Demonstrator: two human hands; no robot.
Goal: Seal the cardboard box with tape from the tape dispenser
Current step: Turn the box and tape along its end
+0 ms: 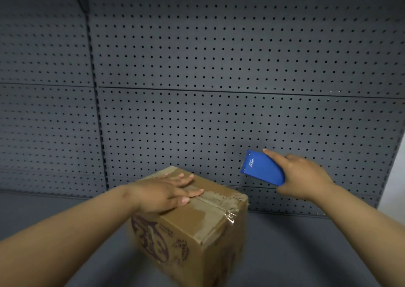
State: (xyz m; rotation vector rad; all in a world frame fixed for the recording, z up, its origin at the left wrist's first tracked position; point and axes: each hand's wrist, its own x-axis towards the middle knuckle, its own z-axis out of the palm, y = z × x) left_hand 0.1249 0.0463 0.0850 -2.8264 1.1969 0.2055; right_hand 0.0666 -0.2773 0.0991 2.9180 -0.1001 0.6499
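A brown cardboard box with dark printed drawings on its side stands on the grey shelf, its top flaps closed. Clear tape runs along the top seam and wrinkles over the right edge. My left hand lies flat on the box top, fingers spread over the seam. To the right of the box and above it, my right hand holds a blue tape dispenser in the air, index finger along its upper edge. The dispenser does not touch the box.
A dark grey pegboard wall rises directly behind the box. The grey shelf surface extends left and right of the box. The pegboard ends at the far right edge.
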